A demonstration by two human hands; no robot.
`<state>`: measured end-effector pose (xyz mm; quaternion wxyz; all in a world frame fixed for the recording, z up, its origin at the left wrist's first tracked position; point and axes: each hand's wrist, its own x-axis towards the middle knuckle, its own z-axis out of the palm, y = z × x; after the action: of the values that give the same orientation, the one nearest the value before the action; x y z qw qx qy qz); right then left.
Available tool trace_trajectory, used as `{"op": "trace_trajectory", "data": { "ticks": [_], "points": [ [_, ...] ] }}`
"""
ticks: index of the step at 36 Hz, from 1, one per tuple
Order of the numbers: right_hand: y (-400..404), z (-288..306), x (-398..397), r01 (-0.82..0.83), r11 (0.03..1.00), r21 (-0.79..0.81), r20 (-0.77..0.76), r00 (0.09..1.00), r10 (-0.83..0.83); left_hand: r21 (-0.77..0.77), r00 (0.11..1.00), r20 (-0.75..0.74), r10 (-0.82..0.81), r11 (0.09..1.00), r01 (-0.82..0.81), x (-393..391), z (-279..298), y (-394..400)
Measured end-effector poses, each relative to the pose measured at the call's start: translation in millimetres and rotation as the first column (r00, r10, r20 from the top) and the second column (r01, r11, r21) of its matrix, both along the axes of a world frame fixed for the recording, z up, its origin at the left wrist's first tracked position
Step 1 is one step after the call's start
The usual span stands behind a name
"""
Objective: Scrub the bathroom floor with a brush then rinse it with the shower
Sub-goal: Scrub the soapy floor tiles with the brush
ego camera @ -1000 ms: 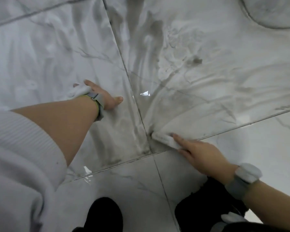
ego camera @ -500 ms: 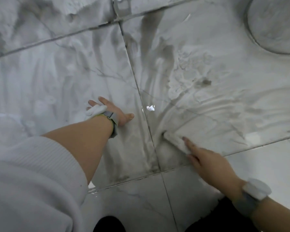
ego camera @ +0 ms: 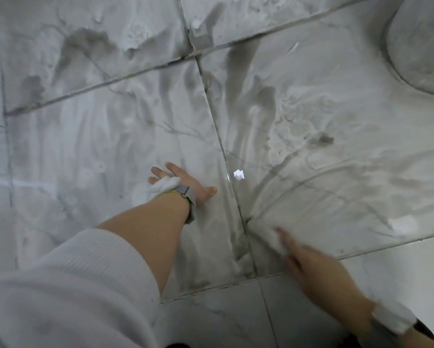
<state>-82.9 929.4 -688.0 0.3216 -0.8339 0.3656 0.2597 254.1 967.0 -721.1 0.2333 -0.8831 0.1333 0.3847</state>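
Note:
The marble-patterned floor tiles [ego camera: 110, 146] are covered in grey soapy foam with streaks from scrubbing. My left hand [ego camera: 185, 183] lies flat on the wet tile, fingers spread, bearing my weight. My right hand [ego camera: 308, 262] grips a small white brush [ego camera: 273, 237] and holds it against the foamy tile just right of a grout line [ego camera: 236, 197]. The brush and hand are blurred by motion, and most of the brush is hidden under my fingers.
A round grey base [ego camera: 421, 43] of some fixture sits at the top right. A small bright reflection [ego camera: 239, 175] glints on the wet floor. The tiles nearest me [ego camera: 399, 267] look cleaner, with little foam.
The view has tilted up, showing more floor ahead. My right hand has kept stroking the brush over the tile beside the grout line. My left hand stays planted.

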Motion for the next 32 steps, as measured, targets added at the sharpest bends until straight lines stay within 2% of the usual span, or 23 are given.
{"op": "trace_trajectory", "data": {
  "ticks": [2,4,6,9,13,16,17,19,22,24,27,29,32],
  "points": [
    [-36,-8,-7,0.254,0.962,-0.104,0.059,0.967,-0.249,-0.002,1.000,-0.004,-0.005,1.000,0.005,1,1,1],
    [-76,-11,-13,0.488,0.857,-0.168,0.085,0.873,-0.480,-0.004,1.000,-0.009,-0.006,1.000,0.006,0,3,1],
    [-98,-6,-14,0.592,0.783,-0.191,0.081,0.804,-0.589,-0.011,1.000,-0.001,-0.004,1.000,0.004,-1,4,0],
    [-91,2,-5,0.573,0.799,-0.183,0.079,0.818,-0.569,-0.015,1.000,0.014,-0.013,1.000,0.013,-3,8,-2],
    [-28,-3,12,0.345,0.936,-0.068,0.038,0.938,-0.343,-0.024,0.999,0.031,-0.009,1.000,0.010,-7,7,-1],
    [2,-4,17,0.195,0.980,0.039,0.029,0.980,-0.196,-0.035,0.999,0.045,-0.012,0.999,0.013,-7,7,1],
    [-2,-4,19,0.187,0.981,0.046,0.018,0.982,-0.188,-0.034,0.999,0.044,-0.017,0.999,0.019,-7,8,0],
    [-24,-6,17,0.301,0.954,0.013,0.034,0.953,-0.301,-0.025,0.999,0.035,-0.029,0.999,0.030,-8,12,-1],
    [-71,-12,5,0.594,0.798,-0.102,0.062,0.805,-0.591,-0.034,0.999,0.027,-0.021,0.999,0.022,-8,16,-1],
    [-83,-7,4,0.637,0.759,-0.133,0.064,0.770,-0.635,-0.042,1.000,0.030,-0.006,0.999,0.007,-7,14,0],
    [-59,-4,15,0.519,0.847,-0.120,0.049,0.855,-0.517,-0.061,0.999,0.038,0.013,0.998,-0.011,-7,8,1],
    [-31,0,28,0.391,0.920,-0.043,0.029,0.921,-0.390,-0.071,0.999,0.047,0.021,0.997,-0.018,-7,7,0],
    [-19,1,37,0.284,0.959,0.023,-0.007,0.959,-0.284,-0.076,0.998,0.049,0.030,0.997,-0.026,-7,4,2]
  ]
}}
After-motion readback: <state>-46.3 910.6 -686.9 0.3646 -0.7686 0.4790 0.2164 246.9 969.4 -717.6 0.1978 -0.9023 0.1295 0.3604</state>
